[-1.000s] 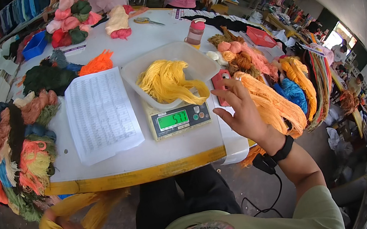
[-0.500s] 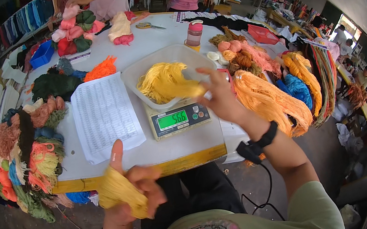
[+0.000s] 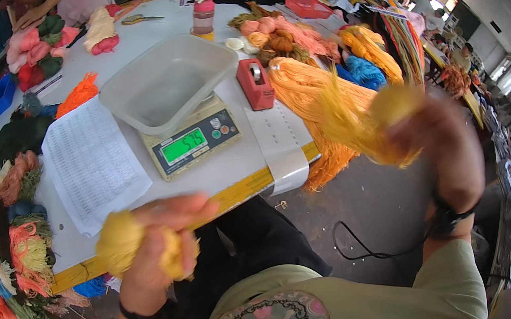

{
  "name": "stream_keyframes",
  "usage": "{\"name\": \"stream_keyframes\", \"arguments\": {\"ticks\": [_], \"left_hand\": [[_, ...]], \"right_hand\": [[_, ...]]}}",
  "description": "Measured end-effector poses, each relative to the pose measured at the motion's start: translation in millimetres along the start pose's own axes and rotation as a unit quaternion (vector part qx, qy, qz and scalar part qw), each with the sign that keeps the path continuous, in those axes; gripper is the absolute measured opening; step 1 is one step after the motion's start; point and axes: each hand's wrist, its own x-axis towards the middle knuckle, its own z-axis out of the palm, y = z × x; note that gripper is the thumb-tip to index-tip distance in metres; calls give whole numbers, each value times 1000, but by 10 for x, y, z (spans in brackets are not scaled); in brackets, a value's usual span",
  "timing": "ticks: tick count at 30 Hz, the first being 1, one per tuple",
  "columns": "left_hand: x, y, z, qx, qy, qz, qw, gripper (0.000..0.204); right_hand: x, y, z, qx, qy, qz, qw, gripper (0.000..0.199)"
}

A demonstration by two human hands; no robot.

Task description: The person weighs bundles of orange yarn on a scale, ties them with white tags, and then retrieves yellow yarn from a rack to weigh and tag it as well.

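My left hand (image 3: 173,213) is closed round a pale yellow skein of yarn (image 3: 118,240) in front of the table's near edge. Off to the right, my right hand (image 3: 442,139), blurred by motion, grips a golden-yellow skein (image 3: 352,120) that swings loosely in front of the orange yarn. The translucent plastic tub (image 3: 147,86) holds nothing and rests on a digital scale (image 3: 225,132) with a lit green display. Left of the scale lies a printed sheet (image 3: 92,164).
A red tape dispenser (image 3: 254,84) stands right of the tub. Long orange skeins (image 3: 303,100) hang over the table edge. Mixed yarn (image 3: 27,241) crowds the left side. Scissors (image 3: 142,18) and a pink-lidded bottle (image 3: 203,15) lie farther back. A dark cable (image 3: 361,251) loops over the floor.
The yellow skein has left the tub in my right hand and moved right. The scale's display reading has changed. My left hand still holds its skein. The view has turned rightward.
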Motion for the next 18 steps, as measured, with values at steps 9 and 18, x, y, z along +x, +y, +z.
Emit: {"name": "stream_keyframes", "arguments": {"ticks": [9, 18], "left_hand": [[360, -418, 422, 185, -91, -246, 947, 63], [-29, -483, 276, 333, 19, -187, 924, 47]], "right_hand": [[155, 601, 966, 323, -453, 235, 797, 26], [269, 2577, 1190, -137, 17, -66, 988, 24]]}}
